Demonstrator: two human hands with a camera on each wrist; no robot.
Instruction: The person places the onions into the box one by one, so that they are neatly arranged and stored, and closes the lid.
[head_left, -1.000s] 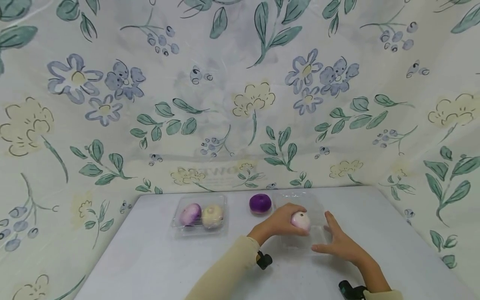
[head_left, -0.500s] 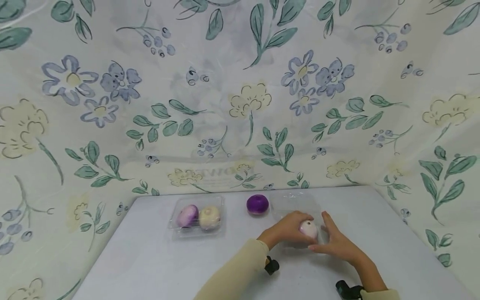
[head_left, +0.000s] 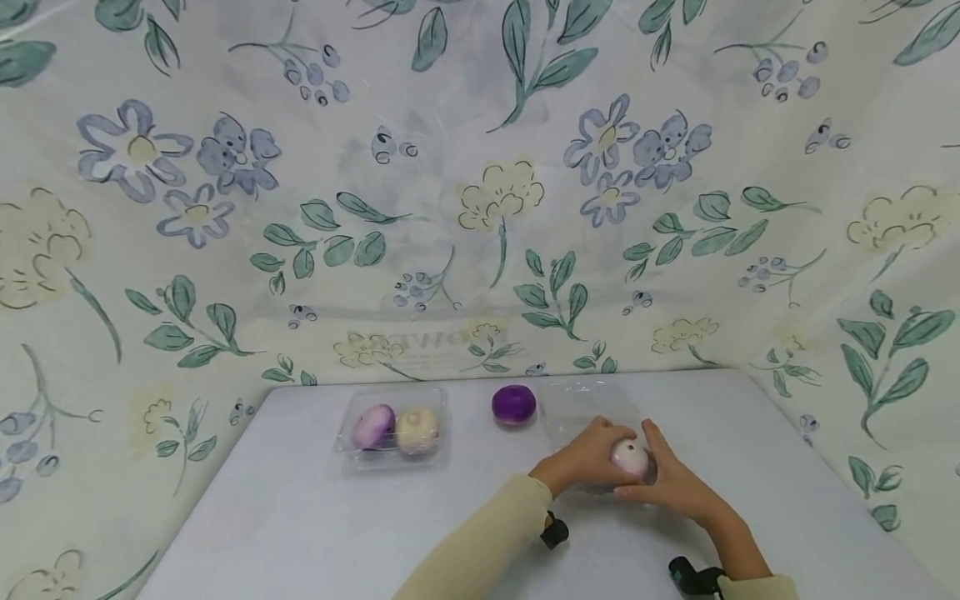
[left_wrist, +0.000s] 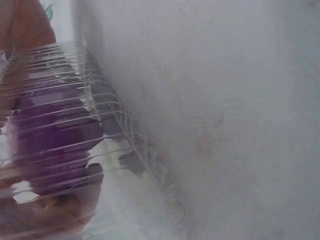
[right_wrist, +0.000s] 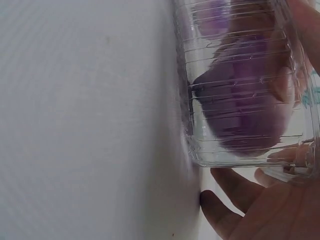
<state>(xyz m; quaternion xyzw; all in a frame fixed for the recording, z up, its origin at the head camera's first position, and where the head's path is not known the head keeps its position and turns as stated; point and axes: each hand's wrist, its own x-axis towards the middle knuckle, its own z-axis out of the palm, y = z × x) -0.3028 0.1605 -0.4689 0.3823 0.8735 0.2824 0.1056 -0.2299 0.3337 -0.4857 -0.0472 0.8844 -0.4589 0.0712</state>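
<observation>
My left hand (head_left: 588,456) grips a pale onion (head_left: 630,457) with purple tints, low inside the right end of a clear plastic box (right_wrist: 200,145). Through the ribbed box wall, the onion's underside (left_wrist: 52,142) looks dark purple in the left wrist view. My right hand (head_left: 681,485) spreads around the box's right end, thumb on the near side and fingers toward the far side. Its fingers (right_wrist: 232,192) stretch out, right at the end wall. The clear lid (head_left: 581,404) stands open behind the box. Much of the box is hidden by the hands.
A dark purple onion (head_left: 513,405) lies on the white table (head_left: 315,533), left of the open lid. Farther left, a closed clear box (head_left: 390,460) holds a purple-white onion (head_left: 373,427) and a yellowish onion (head_left: 417,430). A flowered cloth (head_left: 420,192) hangs behind the table.
My left hand has carried the pale onion rightward and down into the box's right end, closer to my right hand. The right hand has hardly moved.
</observation>
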